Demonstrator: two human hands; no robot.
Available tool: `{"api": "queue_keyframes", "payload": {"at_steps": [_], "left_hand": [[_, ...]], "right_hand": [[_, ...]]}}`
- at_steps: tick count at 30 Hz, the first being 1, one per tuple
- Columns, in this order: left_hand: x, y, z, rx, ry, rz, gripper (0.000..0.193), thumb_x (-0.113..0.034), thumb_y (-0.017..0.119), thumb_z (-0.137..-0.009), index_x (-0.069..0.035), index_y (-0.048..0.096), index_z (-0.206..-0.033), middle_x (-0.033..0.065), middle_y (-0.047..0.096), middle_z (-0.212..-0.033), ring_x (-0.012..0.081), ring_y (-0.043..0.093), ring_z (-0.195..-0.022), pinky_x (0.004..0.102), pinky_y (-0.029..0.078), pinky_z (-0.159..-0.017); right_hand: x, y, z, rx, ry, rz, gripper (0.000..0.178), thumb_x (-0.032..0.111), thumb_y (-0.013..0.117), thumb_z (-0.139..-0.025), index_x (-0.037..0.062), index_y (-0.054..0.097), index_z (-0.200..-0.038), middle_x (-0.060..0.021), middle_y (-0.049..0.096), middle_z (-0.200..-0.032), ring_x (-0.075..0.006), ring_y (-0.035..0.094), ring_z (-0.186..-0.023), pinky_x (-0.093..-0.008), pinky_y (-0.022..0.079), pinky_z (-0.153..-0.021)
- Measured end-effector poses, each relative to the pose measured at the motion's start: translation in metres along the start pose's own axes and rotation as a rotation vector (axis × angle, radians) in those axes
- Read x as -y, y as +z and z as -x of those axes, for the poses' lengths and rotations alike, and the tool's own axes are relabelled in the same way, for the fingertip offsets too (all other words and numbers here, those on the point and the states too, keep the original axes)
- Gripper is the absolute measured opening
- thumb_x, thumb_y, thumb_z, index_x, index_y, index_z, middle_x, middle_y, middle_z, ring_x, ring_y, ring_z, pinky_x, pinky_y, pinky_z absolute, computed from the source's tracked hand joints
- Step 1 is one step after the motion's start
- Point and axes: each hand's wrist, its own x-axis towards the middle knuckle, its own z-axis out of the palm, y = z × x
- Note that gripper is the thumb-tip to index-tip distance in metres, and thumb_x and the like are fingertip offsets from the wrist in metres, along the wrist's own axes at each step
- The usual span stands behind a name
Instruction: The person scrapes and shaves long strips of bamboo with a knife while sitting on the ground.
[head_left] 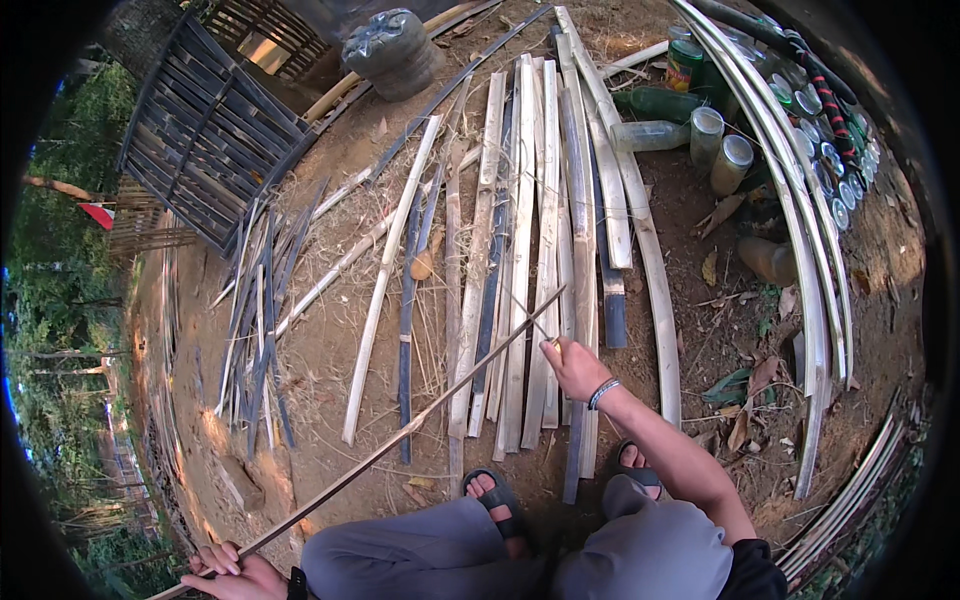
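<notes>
A long, thin bamboo strip [468,378] runs diagonally from the lower left up to the middle. My left hand [238,576], at the lower left, has its fingers closed around the strip's near part. At the centre, my right hand [580,371] grips a knife [534,322] with a thin blade and a light-coloured handle. The blade crosses the strip close to its far end; whether it cuts in cannot be made out. Beneath both lie several split bamboo pieces [523,250], pale and dark, spread lengthwise on the dirt.
Thin dark strips [262,320] lie heaped at the left, near a slatted bamboo panel [205,125]. A filled plastic bag [392,55] stands at the back. Glass jars [733,160] and bottles crowd the right, beside long curved bamboo lengths [800,215]. My sandaled feet [490,497] rest in front.
</notes>
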Motion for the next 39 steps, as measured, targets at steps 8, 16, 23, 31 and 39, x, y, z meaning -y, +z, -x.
{"api": "queue_keyframes", "payload": {"at_steps": [8,16,23,31,39], "left_hand": [[-0.004,-0.006,-0.005,0.01,0.009,0.013,0.043,-0.041,0.034,-0.103,-0.004,0.042,-0.083,0.0014,0.031,-0.059,0.0109,0.027,-0.046,0.0234,0.027,-0.043],[-0.006,-0.005,-0.002,0.027,0.054,0.059,0.046,-0.042,0.033,-0.103,-0.002,0.045,-0.084,0.0009,0.029,-0.057,0.0103,0.027,-0.045,0.0231,0.027,-0.042],[-0.009,-0.009,-0.004,0.064,0.06,0.132,0.048,-0.043,0.03,-0.103,-0.002,0.046,-0.084,0.0007,0.029,-0.056,0.0109,0.029,-0.045,0.0235,0.028,-0.042],[-0.011,-0.011,0.001,0.221,0.082,0.214,0.052,-0.047,0.03,-0.102,0.0,0.045,-0.087,-0.0002,0.028,-0.055,0.0099,0.027,-0.042,0.0224,0.026,-0.037],[-0.022,0.009,0.02,0.401,-0.009,0.482,0.044,-0.044,0.044,-0.098,-0.001,0.045,-0.091,-0.0014,0.031,-0.049,0.0076,0.028,-0.037,0.0208,0.025,-0.037]], "right_hand": [[0.024,-0.003,0.008,0.107,-0.082,0.036,0.058,0.044,0.037,-0.1,-0.009,0.058,-0.092,-0.0352,0.061,-0.079,-0.0493,0.061,-0.085,-0.0523,0.049,-0.078],[0.017,-0.008,0.001,0.06,-0.077,0.078,0.061,0.042,0.033,-0.101,-0.012,0.059,-0.089,-0.035,0.061,-0.078,-0.0479,0.063,-0.081,-0.0491,0.053,-0.075],[0.022,-0.023,0.0,0.166,-0.002,0.11,0.061,0.041,0.035,-0.1,-0.0111,0.062,-0.084,-0.0343,0.062,-0.079,-0.0474,0.064,-0.08,-0.051,0.052,-0.078],[0.005,-0.044,-0.004,0.121,0.088,0.248,0.06,0.041,0.037,-0.1,-0.0106,0.063,-0.086,-0.0341,0.063,-0.082,-0.0478,0.063,-0.087,-0.0499,0.052,-0.08],[0.023,-0.023,0.036,0.107,-0.03,0.135,0.048,0.038,0.04,-0.1,-0.0102,0.042,-0.094,-0.0356,0.059,-0.072,-0.0522,0.06,-0.076,-0.0541,0.049,-0.07]]}}
